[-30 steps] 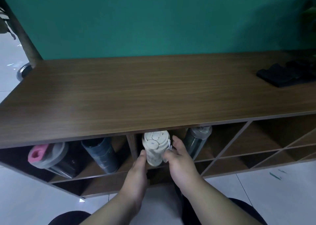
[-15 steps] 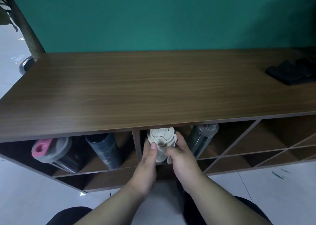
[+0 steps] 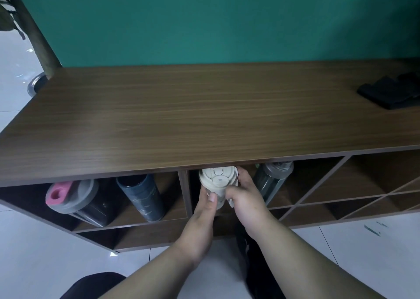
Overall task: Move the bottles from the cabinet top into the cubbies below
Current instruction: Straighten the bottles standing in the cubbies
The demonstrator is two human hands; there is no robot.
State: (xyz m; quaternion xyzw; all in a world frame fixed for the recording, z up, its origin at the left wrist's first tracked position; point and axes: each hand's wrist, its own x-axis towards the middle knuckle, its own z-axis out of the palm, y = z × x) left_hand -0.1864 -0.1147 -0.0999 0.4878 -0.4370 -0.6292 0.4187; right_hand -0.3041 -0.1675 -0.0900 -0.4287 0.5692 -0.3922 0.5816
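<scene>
A cream bottle (image 3: 217,180) stands in the middle cubby, its lid partly under the cabinet top (image 3: 204,121). Both hands hold it: my left hand (image 3: 200,221) grips its left side with the thumb on the front, and my right hand (image 3: 245,198) wraps its right side. A grey translucent bottle (image 3: 271,180) leans in the same cubby to the right. In the left cubby stand a dark blue bottle (image 3: 142,197) and a dark shaker with a grey lid and pink cap (image 3: 75,196). No bottle shows on the cabinet top.
A black folded cloth (image 3: 391,92) lies at the right end of the cabinet top. Diagonal-divided cubbies (image 3: 354,189) sit to the right. A green wall rises behind; a post (image 3: 38,37) stands at the far left. White tiled floor lies below.
Both hands have pushed the cream bottle deeper into the middle cubby, its lid now partly under the top. My left thumb moved onto the bottle's front.
</scene>
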